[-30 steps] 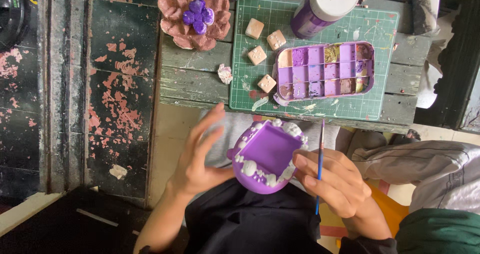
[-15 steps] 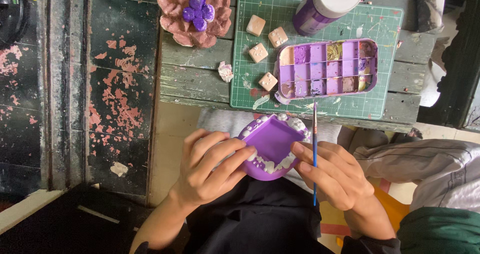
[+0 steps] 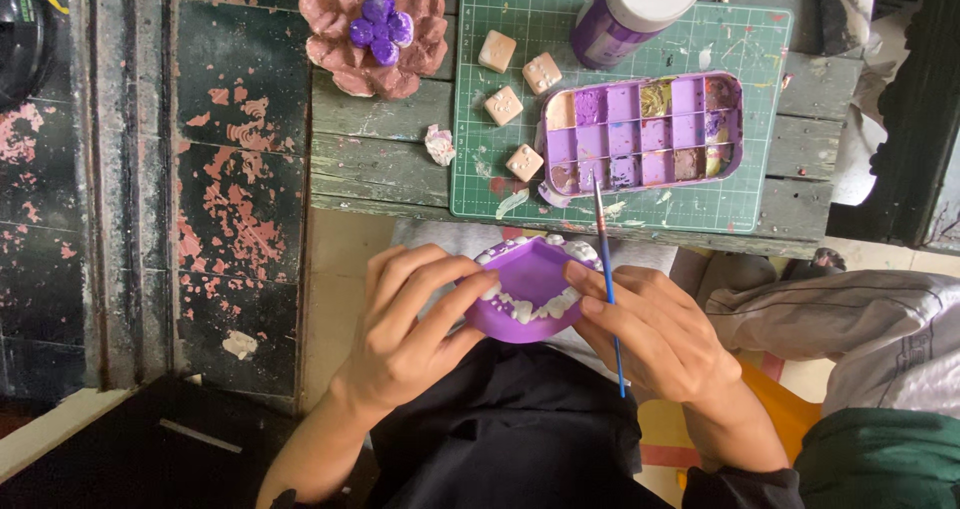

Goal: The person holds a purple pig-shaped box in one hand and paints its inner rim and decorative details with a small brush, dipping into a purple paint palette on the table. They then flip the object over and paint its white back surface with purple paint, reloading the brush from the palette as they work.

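Observation:
My left hand (image 3: 410, 319) holds the left side of a purple clay dish (image 3: 530, 287) with white beads along its rim, over my lap. My right hand (image 3: 655, 334) grips the dish's right edge and also holds a thin blue paintbrush (image 3: 606, 274), its tip pointing up toward the table. On the green cutting mat (image 3: 740, 204) lies a purple paint palette tin (image 3: 640, 134) with several wells, and a purple paint bottle (image 3: 635, 9) with a white cap stands behind it.
Several small tan clay dice (image 3: 510, 104) lie on the mat. A pink clay flower (image 3: 375, 29) with a purple centre sits on the worn wooden table (image 3: 380, 159). A crumpled scrap (image 3: 439, 145) lies left of the mat. Grey cloth (image 3: 850, 319) is at right.
The dish has been turned in my hands and both hands now close on its sides. The brush has swung up so its tip points toward the palette.

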`<control>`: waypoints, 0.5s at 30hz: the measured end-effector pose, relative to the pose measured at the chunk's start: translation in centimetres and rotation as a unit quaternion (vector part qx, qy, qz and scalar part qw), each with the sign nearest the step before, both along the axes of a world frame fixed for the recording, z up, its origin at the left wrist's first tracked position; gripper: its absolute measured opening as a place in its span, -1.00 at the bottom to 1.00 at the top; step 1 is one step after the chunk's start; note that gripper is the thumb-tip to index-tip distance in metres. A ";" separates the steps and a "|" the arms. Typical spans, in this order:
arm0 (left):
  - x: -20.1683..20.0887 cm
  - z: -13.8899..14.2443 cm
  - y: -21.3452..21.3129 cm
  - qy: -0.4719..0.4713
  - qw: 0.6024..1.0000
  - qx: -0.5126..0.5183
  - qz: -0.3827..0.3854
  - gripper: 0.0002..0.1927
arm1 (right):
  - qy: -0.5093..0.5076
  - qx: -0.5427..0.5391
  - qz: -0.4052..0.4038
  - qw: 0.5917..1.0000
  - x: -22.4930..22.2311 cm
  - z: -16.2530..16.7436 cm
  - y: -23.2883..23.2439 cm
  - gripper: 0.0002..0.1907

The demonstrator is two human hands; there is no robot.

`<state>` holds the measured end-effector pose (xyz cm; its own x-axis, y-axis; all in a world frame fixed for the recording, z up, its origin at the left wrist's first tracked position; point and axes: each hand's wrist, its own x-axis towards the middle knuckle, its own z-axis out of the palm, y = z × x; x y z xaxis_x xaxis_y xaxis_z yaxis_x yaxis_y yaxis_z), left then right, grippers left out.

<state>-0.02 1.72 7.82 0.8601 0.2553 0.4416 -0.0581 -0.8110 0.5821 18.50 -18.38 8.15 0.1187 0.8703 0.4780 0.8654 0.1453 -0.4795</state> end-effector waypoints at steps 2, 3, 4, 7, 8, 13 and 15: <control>0.0 -0.1 0.1 0.005 1.000 -0.015 -0.008 -0.43 | 0.008 0.000 0.000 1.000 0.0 0.0 0.1 -0.45; 0.0 -0.1 0.2 0.007 1.000 -0.024 -0.012 -0.43 | 0.012 0.002 0.001 1.000 0.0 0.0 0.1 -0.44; 0.0 -0.1 0.2 0.008 1.000 -0.026 -0.013 -0.42 | 0.017 0.004 0.001 1.000 -0.1 0.0 0.1 -0.43; 0.0 -0.5 0.2 0.004 1.000 -0.024 -0.015 -0.42 | 0.018 -0.008 0.001 1.000 -0.2 -0.2 0.1 -0.40; 0.0 -0.5 0.1 0.003 1.000 -0.018 -0.015 -0.43 | 0.012 -0.014 -0.001 1.000 -0.3 -0.2 0.1 -0.37; -0.8 -1.2 0.1 -0.002 1.000 -0.012 -0.012 -0.43 | 0.000 -0.013 -0.010 1.000 -0.3 -0.4 -0.2 -0.11; -1.4 -1.8 0.3 -0.001 1.000 -0.027 -0.005 -0.42 | 0.042 0.026 -0.009 0.999 0.3 -0.2 -0.5 0.04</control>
